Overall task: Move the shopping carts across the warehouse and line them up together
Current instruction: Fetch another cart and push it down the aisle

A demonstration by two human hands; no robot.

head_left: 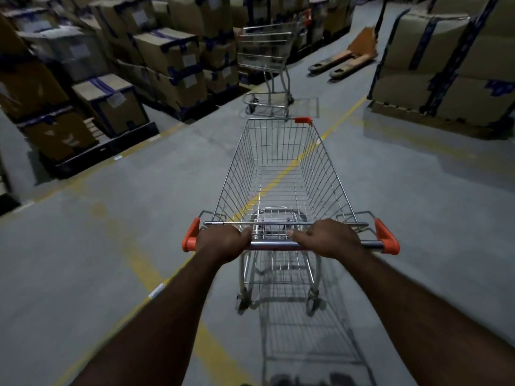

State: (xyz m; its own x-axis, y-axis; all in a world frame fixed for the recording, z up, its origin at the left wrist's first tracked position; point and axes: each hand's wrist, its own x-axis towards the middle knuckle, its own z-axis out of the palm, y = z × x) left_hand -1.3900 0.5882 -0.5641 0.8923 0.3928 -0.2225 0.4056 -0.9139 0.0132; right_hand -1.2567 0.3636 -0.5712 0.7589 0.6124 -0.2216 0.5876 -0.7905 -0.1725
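A wire shopping cart (281,174) with orange corner caps stands right in front of me, its basket empty. My left hand (220,242) grips the left part of its chrome handle bar (274,244). My right hand (330,239) grips the same bar further right. A second wire cart (264,55) stands ahead in the aisle, a short gap beyond the nose of my cart, with its basket facing away.
Stacked cardboard boxes on pallets (117,104) line the left side. More boxes (446,65) rise at the right. An orange pallet jack (348,58) lies on the grey floor behind the far cart. A yellow floor line (342,115) runs diagonally under the carts.
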